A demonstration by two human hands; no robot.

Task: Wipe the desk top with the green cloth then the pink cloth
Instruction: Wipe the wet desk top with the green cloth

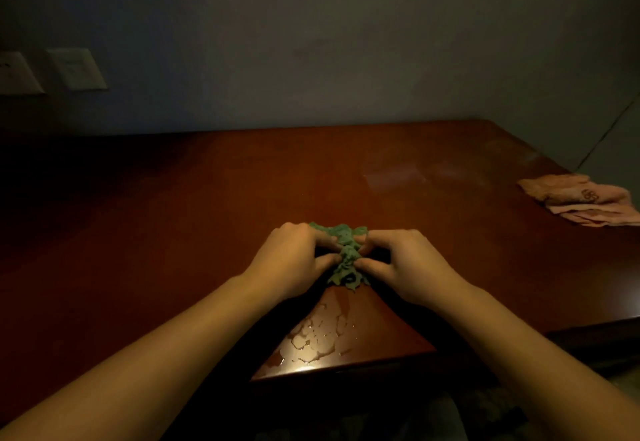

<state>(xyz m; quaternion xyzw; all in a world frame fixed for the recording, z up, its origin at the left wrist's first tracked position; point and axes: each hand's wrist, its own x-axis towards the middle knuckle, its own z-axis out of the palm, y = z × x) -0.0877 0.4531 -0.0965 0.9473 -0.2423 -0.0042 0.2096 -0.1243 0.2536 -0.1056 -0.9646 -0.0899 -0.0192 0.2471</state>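
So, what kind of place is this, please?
Probably an indoor room, a home or an office: a polished wooden desk stands against a plain painted wall, which bears two switch or socket plates.

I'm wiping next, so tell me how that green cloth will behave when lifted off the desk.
Probably floppy: the green cloth lies bunched in deep wrinkles between the left hand and right hand. Likely wet, so heavier than it looks and perhaps dripping, since water is pooled on the desk close to it.
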